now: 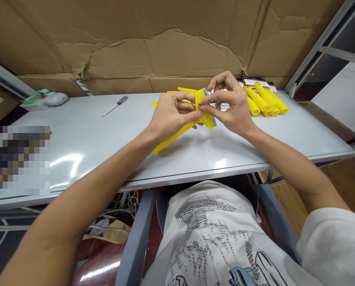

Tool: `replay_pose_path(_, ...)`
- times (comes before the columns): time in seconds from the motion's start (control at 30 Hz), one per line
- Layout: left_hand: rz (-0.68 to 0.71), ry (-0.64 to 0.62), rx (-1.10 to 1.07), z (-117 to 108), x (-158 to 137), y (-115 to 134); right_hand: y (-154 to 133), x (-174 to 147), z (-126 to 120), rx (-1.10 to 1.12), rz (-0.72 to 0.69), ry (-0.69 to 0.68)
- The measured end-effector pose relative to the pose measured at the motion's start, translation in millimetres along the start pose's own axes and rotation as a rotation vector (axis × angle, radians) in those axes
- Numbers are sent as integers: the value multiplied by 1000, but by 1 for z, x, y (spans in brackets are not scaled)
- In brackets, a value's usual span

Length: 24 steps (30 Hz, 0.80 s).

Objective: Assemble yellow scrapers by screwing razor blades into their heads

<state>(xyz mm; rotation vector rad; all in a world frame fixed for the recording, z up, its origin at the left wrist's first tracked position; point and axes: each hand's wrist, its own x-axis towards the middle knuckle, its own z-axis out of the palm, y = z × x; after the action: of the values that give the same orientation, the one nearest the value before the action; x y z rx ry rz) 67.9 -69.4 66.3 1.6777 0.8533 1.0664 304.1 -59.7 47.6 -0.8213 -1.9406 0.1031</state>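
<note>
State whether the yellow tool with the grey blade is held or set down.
Held: the left hand grips the yellow tool, and fingers of the right hand meet it beside the grey blade.

White T-shirt (219,191), loose, creased — speckled dark-grey print (207,238) across front, patches of small dashes; black-outlined shapes (268,264) lower down, blue motif (239,276) near bottom edge of view — short right sleeve (332,238), plain white; forearms (117,167) and hands (167,115) bare
</note>
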Motion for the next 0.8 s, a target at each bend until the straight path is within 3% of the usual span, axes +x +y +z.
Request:
replay_pose_path(0.4,12,-29,-46,-3,2,-4,20,0,11,167,-238,70)
replay_pose_path(0.53,13,-38,-40,-2,0,-1,19,0,11,214,-222,108)
replay_pose_path(0.8,31,-23,4,-3,3,-8,13,-1,10,261,-82,46)
